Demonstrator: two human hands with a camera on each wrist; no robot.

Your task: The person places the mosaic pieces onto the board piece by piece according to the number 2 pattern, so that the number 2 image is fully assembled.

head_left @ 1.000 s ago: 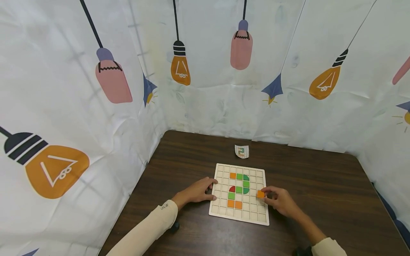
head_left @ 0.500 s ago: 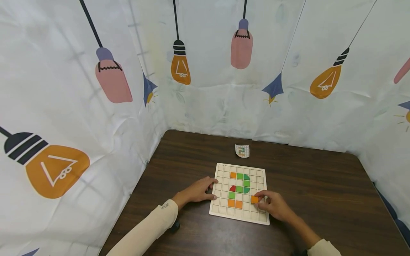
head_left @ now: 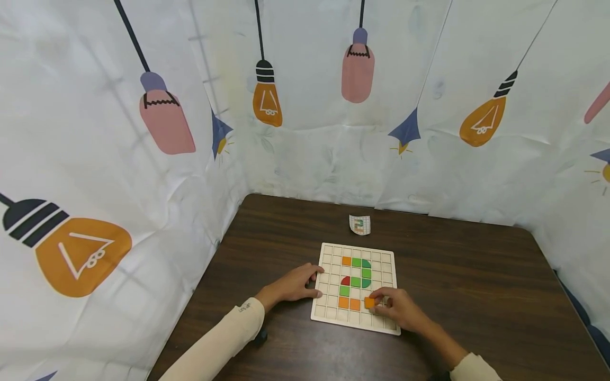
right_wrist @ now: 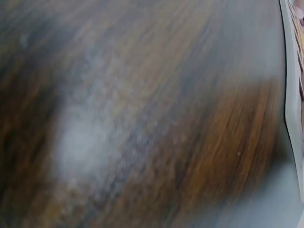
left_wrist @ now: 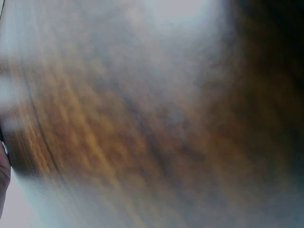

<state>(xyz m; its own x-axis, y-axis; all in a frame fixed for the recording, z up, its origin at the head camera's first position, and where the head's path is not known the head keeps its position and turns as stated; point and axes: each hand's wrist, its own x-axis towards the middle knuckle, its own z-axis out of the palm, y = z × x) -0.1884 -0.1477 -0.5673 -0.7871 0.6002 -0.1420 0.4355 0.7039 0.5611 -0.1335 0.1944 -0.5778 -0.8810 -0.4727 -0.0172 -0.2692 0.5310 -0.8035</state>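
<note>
A pale wooden grid board [head_left: 328,313] lies on the dark table. Between thumb and fingertips, my right hand [head_left: 399,308] pinches an orange square tile [head_left: 369,302] close over the board, just right of an orange tile [head_left: 355,304] in the lower row. My left hand [head_left: 296,283] rests at the board's left edge, its thumb and fingertips spread along the rim. Green squares [head_left: 356,282], dark green rounded tiles [head_left: 366,283] and a red rounded tile [head_left: 346,281] sit in the grid with other orange ones. The right wrist view catches only the board's edge [right_wrist: 292,109].
A small paper card [head_left: 359,225] with a coloured grid pattern lies beyond the board. The brown wood-grain table [head_left: 457,254] meets a white curtain [head_left: 305,164] printed with lamps at the back and sides. Blurred tabletop [left_wrist: 118,128] fills the left wrist view.
My right hand has carried the orange tile leftward and slightly nearer, from the board's right side to beside the lower orange tiles. The left hand has stayed at the board's edge.
</note>
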